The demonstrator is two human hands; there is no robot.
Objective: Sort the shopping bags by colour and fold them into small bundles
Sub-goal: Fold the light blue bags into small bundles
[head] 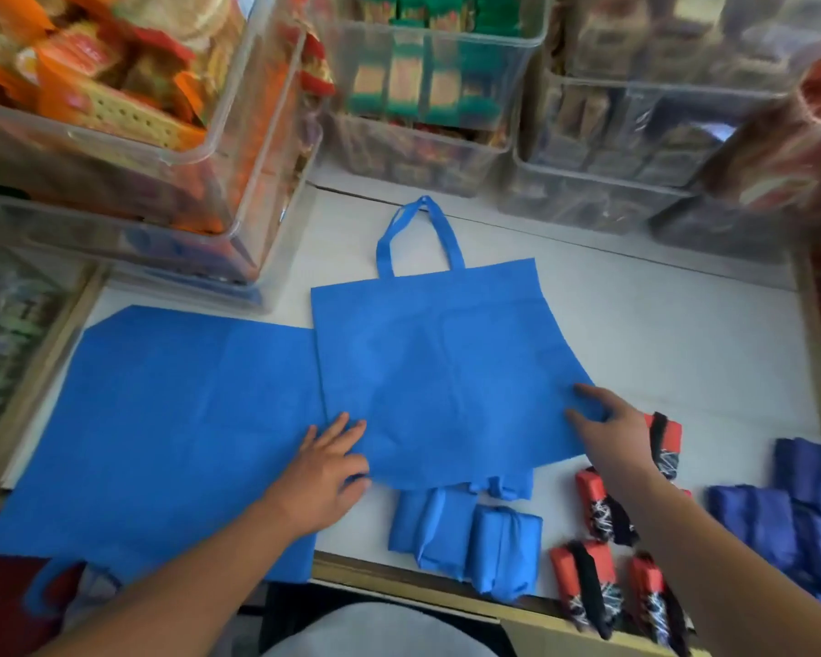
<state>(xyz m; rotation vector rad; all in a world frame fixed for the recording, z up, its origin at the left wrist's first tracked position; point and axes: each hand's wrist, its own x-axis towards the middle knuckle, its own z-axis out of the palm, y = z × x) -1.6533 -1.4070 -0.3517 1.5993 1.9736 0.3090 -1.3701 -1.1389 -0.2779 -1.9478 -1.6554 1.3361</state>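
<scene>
Folded bundles already lie grouped at the desk's near edge: light-blue bundles, red-and-black bundles, darker blue bundles. Two bags remain unfolded. The left hand and right hand press flat-fingered on the middle blue bag, gripping nothing; the second blue bag waits beside it.

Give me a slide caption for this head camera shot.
Left hand and right hand rest on a blue bag on the counter; blue bundles, red-black bundles and navy bundles lie nearby.
</scene>
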